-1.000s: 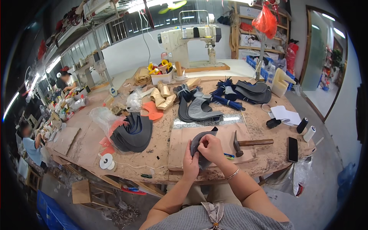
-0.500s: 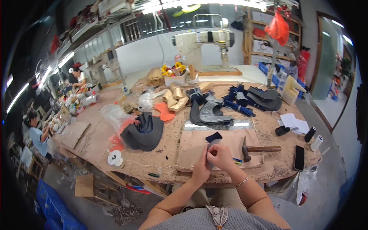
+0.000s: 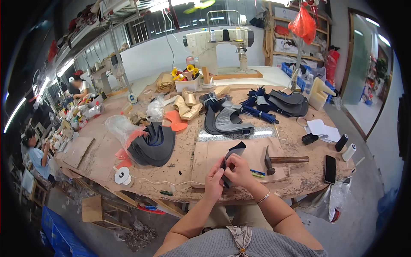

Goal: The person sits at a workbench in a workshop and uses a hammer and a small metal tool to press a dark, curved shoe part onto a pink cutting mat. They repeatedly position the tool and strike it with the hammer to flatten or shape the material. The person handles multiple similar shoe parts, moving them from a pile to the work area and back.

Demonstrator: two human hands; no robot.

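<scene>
In the head view, the left hand [image 3: 214, 180] and the right hand [image 3: 238, 170] are meeting just below the centre of the picture, both pinching a dark leather piece [image 3: 233, 155] that is rising from between the fingers toward 12 o'clock; each grip is closed on it, the left from the 8 o'clock side and the right from the 4 o'clock side. The piece is being held just above a flat brown cutting board [image 3: 257, 150] lying on the wooden desk [image 3: 102, 158]. A hammer [image 3: 282, 160] is lying on the board at 3 o'clock of the hands, near them, its handle pointing toward 3 o'clock, and a small blue and yellow tool [image 3: 257, 173] is lying between the hammer head and the right hand. A black phone [image 3: 330, 169] is resting farther out at 3 o'clock, near the desk edge. At 9 o'clock of the hands a stack of dark shoe-upper pieces [image 3: 155, 145] is sitting on the desk, with a white thread spool [image 3: 122, 175] at 8 o'clock of it. At 12 o'clock, well apart, a post-bed sewing machine [image 3: 218, 40] is standing at the far end of the desk. The right wrist is wearing a thin bracelet [image 3: 263, 198].
</scene>
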